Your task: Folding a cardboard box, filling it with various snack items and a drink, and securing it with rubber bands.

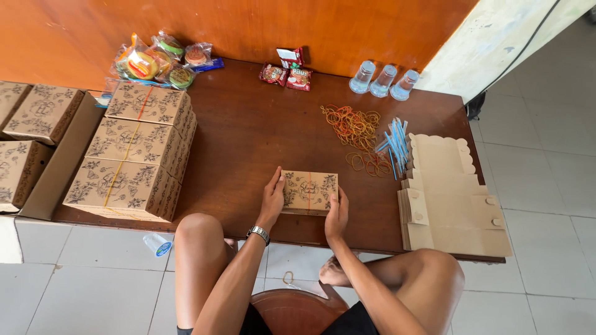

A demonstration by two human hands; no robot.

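The left hand (271,200) presses flat against the left end of a small brown printed box (309,192), and the right hand (337,214) cups its right end; both palms clasp the box between them, fingers loosely curled and not clenched. The box sits closed on the dark wooden table (248,142), near its front edge, with a thin rubber band running across its lid. By the look of it, the step in hand is squaring up or setting down a finished, banded box; the next move would call for a steady lift with both palms level, so that the lid stays shut and the band does not slip.

Left of the box stands a stack of finished boxes (133,158): three across the top, with more layers beneath that I cannot count. Further left of the box, four more show in an open carton (56,167), though the frame edge may hide others. Right of the box lies a pile of flat unfolded blanks (444,198). Behind the box, to the right, lie a heap of rubber bands (355,133), too tangled to count, and a bundle of blue straws (393,144). Beyond those stand three sealed water cups (383,80). Straight behind the box lie three red snack packets (287,71), and behind it to the left, a cluster of wrapped cakes (161,62).
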